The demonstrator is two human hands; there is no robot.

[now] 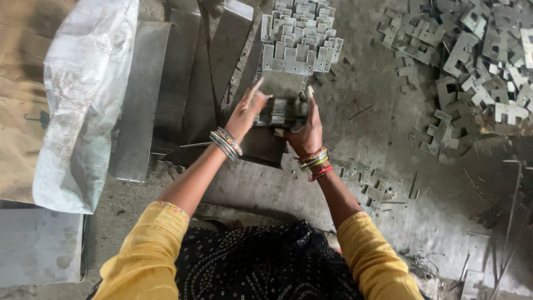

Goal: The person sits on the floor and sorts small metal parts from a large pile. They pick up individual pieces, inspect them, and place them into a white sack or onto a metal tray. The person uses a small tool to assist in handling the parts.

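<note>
Both hands press on a small bundle of flat metal pieces, one from each side. On the left hand the grip is loose: the fingers are spread and only the palm side touches the left end of the bundle. On the right hand the grip is closed around the right end, with the thumb pointing up. This bundle stands on a dark metal sheet lying on the floor. Just behind it is a neat stack of notched metal brackets. To the right, well apart, a loose pile of the same brackets lies on the concrete floor. At the left lie long metal plates and a white sack.
</note>
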